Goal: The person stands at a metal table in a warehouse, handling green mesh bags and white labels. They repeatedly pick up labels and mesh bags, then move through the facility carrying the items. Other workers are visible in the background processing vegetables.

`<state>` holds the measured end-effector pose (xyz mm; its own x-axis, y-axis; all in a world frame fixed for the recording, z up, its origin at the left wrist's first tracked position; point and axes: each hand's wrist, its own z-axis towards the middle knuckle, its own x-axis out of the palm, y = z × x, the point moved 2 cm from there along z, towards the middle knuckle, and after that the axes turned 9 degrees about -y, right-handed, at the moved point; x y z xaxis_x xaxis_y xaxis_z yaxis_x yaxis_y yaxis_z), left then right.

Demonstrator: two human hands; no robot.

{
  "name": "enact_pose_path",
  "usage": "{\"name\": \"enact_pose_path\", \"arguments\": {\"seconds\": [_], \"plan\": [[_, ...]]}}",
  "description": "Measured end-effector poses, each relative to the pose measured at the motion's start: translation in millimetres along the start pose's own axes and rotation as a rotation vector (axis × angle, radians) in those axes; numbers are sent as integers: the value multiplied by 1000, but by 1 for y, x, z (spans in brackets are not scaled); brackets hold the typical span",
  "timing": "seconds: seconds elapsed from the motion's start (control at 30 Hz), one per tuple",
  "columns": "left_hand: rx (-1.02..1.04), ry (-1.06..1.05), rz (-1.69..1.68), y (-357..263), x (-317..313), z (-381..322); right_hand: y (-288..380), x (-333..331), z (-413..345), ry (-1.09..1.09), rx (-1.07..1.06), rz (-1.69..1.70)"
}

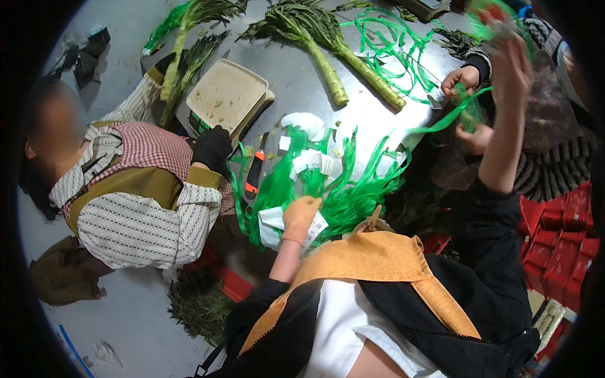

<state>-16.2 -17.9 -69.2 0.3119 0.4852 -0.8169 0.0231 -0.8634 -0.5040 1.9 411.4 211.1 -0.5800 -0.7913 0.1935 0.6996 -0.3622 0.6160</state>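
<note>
My left hand (300, 218), in an orange glove, pinches green mesh netting at the near side of a large bundle of green mesh bags (279, 189) with white labels (309, 163). My right hand (515, 66) is raised at the upper right, blurred by motion. Blurred green mesh with something red (491, 14) is beside its fingers; whether they are closed on it is unclear. A green mesh strip (444, 124) stretches from near the bundle toward my right forearm. An orange-and-black utility knife (254, 172) lies left of the bundle.
Thick green leafy stems (326, 75) and loose green strips (383, 38) lie on the metal table (293, 97). A co-worker's black-gloved hand (212, 147) is at a scale with a beige tray (227, 94). Another co-worker's hands (461, 81) hold green mesh. Red crates (557, 245) stand at right.
</note>
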Motion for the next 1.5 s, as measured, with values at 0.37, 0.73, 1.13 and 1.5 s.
{"name": "enact_pose_path", "arguments": {"seconds": [0.37, 0.73, 1.13, 1.5], "plan": [[155, 300, -582, -35, -43, -30, -183, 110, 73, -37, 308, 154], [85, 0, -974, -41, -66, -33, -158, 139, -88, 267, 457, -443], [29, -352, -1046, -50, -45, -10, -28, 162, -294, 653, 976, -22], [231, -164, -782, -52, -51, -25, -38, 140, -295, 470, 1047, -17]]}}
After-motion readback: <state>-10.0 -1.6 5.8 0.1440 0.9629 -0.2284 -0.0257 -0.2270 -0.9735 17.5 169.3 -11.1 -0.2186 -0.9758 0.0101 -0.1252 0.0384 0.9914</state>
